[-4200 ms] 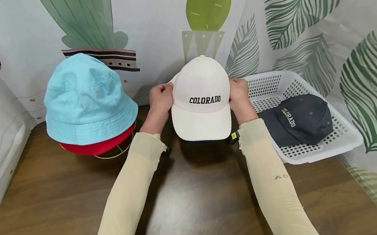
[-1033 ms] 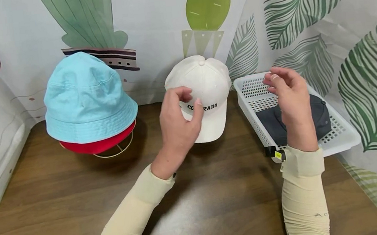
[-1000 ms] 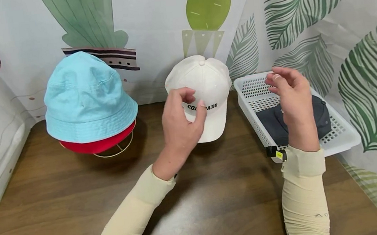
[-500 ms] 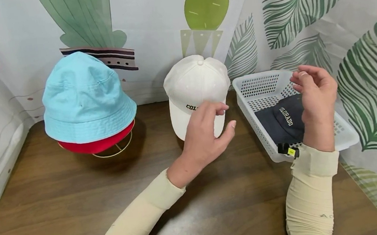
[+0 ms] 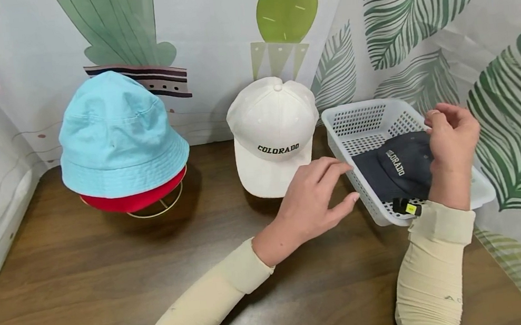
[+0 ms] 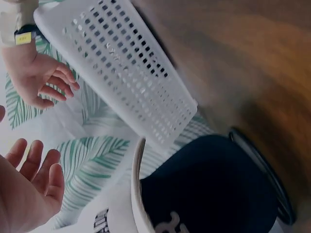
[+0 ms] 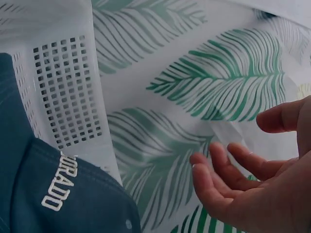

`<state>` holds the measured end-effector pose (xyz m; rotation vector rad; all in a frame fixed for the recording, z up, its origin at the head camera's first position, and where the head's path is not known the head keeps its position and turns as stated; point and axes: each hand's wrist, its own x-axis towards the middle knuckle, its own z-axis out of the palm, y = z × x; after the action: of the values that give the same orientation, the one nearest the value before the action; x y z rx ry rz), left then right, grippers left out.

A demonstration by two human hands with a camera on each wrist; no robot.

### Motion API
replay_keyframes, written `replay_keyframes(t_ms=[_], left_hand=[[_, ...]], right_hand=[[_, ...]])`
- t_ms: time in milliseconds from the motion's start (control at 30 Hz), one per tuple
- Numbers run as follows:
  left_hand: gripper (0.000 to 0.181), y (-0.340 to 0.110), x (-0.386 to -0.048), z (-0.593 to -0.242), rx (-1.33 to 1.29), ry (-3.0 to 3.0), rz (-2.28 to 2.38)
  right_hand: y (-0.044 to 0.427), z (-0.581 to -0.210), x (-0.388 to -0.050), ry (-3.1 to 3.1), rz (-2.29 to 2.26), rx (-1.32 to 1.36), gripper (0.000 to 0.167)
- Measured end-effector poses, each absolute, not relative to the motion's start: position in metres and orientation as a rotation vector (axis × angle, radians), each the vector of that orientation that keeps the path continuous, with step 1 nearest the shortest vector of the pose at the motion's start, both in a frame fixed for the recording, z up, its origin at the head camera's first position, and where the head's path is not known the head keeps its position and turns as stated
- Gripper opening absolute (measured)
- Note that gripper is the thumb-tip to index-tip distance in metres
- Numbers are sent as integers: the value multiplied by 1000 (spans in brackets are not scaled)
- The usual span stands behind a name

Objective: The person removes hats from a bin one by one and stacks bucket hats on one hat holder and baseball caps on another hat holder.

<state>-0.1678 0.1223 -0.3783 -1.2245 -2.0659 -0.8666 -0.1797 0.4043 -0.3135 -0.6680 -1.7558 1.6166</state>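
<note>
A white baseball cap [image 5: 275, 118] lettered COLORADO sits in the middle at the back. Below its brim, the left wrist view shows a dark navy cap [image 6: 209, 179]. My left hand [image 5: 310, 202] hovers between the white cap and the basket, fingers loosely bent and holding nothing. A dark COLORADO cap [image 5: 399, 169] lies in the white plastic basket [image 5: 364, 194]. Over the basket's right side my right hand [image 5: 454, 147] is raised, partly covering that cap in the head view. Its relaxed fingers [image 7: 209, 189] hold nothing and stay apart from the cap in the right wrist view.
A light blue bucket hat [image 5: 117, 135] is stacked over a red hat [image 5: 135, 197] at the left, on a gold wire stand [image 5: 165, 208]. Everything stands on a brown wooden table [image 5: 88, 292]. Printed white cloth [image 5: 209, 35] hangs close behind.
Both hands have let go of the white cap, which they held by its sides in the oldest frame. Since then both have moved right, the left toward the basket, the right over it.
</note>
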Motion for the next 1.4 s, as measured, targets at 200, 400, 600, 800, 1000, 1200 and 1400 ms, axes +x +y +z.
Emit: replay_keyframes(t_ms=[200,400,600,800,1000,1200,1400], left_hand=[[43,137,-165,-388,-1262,-2100,-808],[47,150,-162,-400,-1286,-2165,-767],[48,164,-158,-410,-1343,-2264,-693],[41,172,-154,-418,-1394,-2340,-598],[39,174,-154,-418,-1387,-2340,-564],[39,175,-153,-418,-1378,-2353,-553],[37,174,-153,-419,-1368,-2352,-564]], right_hand=[[416,-315,-175,-1808,1575,-805,31],[423,-318,-175,-1836,1554,-837,31],[431,-321,-172,-1837,1562,-893,36],[439,-325,-168,-1890,1532,-972,42],[445,-331,-167,-2112,1322,-1040,40],[445,-333,-167,-2300,1225,-1092,64],[448,-333,-164,-2434,1186,-1082,76]])
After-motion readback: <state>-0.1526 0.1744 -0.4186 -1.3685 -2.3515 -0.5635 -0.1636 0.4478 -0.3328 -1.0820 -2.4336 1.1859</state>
